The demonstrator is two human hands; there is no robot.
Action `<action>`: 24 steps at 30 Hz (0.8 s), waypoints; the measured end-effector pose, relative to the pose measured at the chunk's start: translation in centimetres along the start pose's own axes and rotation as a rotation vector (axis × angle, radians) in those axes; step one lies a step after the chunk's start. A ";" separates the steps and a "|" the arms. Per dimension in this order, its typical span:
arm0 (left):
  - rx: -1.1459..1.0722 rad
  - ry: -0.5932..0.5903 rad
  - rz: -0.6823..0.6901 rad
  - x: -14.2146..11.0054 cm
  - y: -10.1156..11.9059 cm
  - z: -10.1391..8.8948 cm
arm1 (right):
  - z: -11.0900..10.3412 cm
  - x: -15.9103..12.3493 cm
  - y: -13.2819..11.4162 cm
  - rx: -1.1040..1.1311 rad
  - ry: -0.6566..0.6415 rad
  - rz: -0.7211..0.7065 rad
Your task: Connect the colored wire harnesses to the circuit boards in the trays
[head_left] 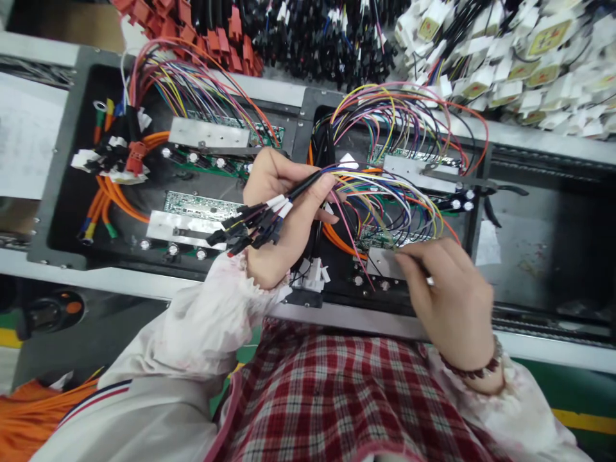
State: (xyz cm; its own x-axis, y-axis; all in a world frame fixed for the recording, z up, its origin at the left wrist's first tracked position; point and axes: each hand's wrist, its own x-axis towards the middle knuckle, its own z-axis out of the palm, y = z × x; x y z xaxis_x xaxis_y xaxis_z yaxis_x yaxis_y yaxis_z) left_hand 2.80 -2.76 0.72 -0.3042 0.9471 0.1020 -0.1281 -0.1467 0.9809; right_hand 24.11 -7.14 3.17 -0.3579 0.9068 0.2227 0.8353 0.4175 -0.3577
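Observation:
My left hand (289, 212) is closed round a wire harness (308, 183), thumb pressed on top where the loose coloured wires (399, 183) fan out to the right. Black connectors (255, 221) with white tags hang from the harness over my left wrist. Lower right, my right hand (447, 295) pinches a thin wire between thumb and forefinger, above a metal heat-sink bar (385, 263). Its far end is lost among the other wires. A pink wire (349, 234) dangles free between my hands. Beneath lies a green circuit board (378, 237), partly covered by the wires.
A black tray (58, 218) at left holds boards, orange cables (120, 199) and a red connector (136, 157). Wires arch over another board (409, 154) at upper right. Red, black and white connectors (543, 51) pile up along the back. Pliers (495, 199) lie at right.

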 end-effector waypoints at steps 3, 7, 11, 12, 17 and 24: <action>0.017 -0.004 -0.014 0.0 0.1 -0.1 | 0.1 0.7 -0.2 -0.010 0.132 0.018; 0.062 -0.007 -0.066 -0.1 0.3 -0.1 | 1.2 1.5 0.4 0.005 0.081 0.027; 0.035 -0.011 -0.075 0.0 0.4 -0.2 | 1.9 1.5 0.8 -0.011 0.064 0.061; 0.022 -0.016 -0.081 -0.1 0.4 -0.2 | 1.9 1.5 0.8 -0.012 0.061 0.064; -0.018 -0.034 -0.095 -0.2 0.2 -0.3 | 1.9 1.3 0.7 -0.008 0.061 0.077; -0.019 -0.043 -0.089 -0.2 0.4 -0.2 | 2.0 1.4 0.7 -0.005 0.067 0.057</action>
State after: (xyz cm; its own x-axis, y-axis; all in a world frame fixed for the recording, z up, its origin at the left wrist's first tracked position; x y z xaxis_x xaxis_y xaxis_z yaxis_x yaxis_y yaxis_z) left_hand 2.62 -3.06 1.08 -0.2504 0.9679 0.0219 -0.1709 -0.0664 0.9831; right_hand 23.36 -5.50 1.39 -0.2812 0.9232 0.2619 0.8557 0.3648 -0.3671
